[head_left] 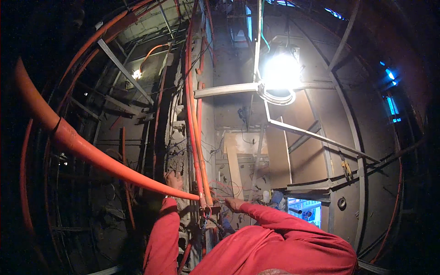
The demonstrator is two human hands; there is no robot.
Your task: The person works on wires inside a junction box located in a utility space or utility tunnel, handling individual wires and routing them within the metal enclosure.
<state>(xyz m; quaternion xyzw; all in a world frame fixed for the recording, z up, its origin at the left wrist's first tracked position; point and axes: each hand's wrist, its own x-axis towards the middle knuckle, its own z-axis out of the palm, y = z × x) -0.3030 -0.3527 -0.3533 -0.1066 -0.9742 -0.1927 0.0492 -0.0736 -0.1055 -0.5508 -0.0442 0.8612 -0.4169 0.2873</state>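
Observation:
My left hand [173, 180] rests against the broken edge of a masonry wall [178, 151], fingers stretched upward; an orange conduit [114, 166] crosses just below it. My right hand [234, 204] is closed on the other side of the conduits. A thin object sticks out of it toward the conduit ends, too small to name. Two upright conduits [195, 137], red and orange, run down the wall and end beside the crossing one. Under their ends hang several loose wires [204, 221], next to a small box-like fitting [214, 211], partly hidden.
A glaring work lamp [280, 72] hangs ahead on a metal frame. A metal strut [321, 137] slants across the right side. Yellow-handled pliers [346, 168] hang near a roll of tape [342, 203]. A smaller lamp [136, 74] shines at the far left.

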